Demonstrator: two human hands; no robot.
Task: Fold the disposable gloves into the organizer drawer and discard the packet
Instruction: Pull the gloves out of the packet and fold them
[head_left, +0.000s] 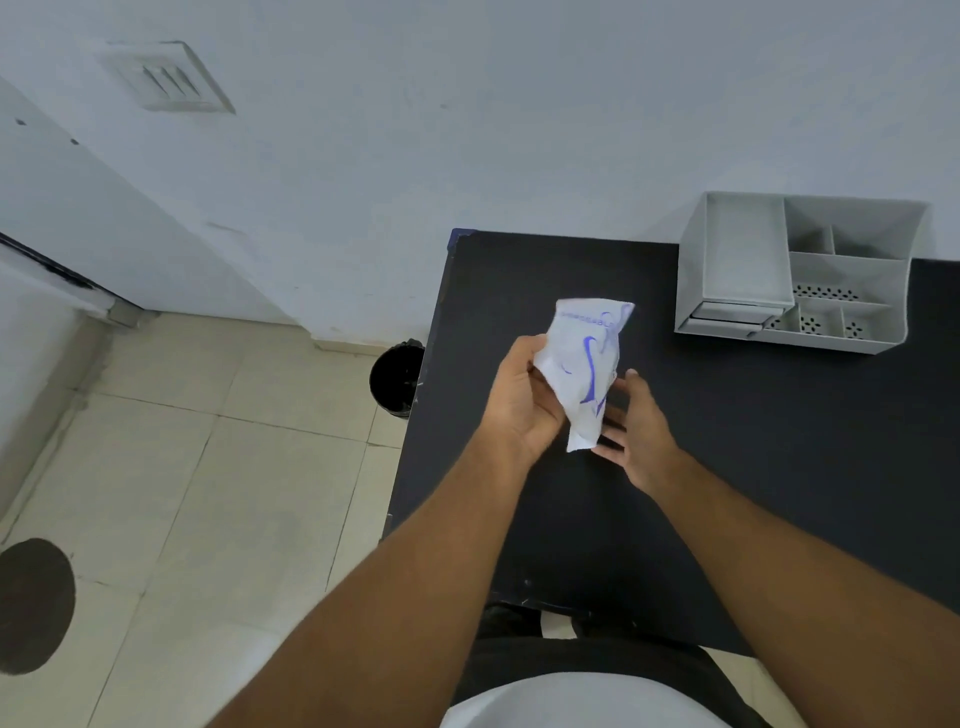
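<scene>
From the head view, your left hand (524, 400) has its grip closed around the white packet (587, 369), fingers wrapped on its left edge, holding it upright and a little crumpled above the black worktop (779, 467). The packet carries blue printing (the lettering is too blurred to read). Your right hand (636, 431) sits just beside the packet's lower right edge with its grip open, fingers spread and the thumb near the packet's side; you cannot tell whether the fingertips actually touch it.

The grey organizer (800, 270) stands at the far right of the worktop against the wall, well apart from both hands. Its stacked drawers (727, 317) are at its left front, with open compartments to the right of them.

A black bin (396, 379) stands on the tiled floor (208, 467), just beside the worktop's left edge.
</scene>
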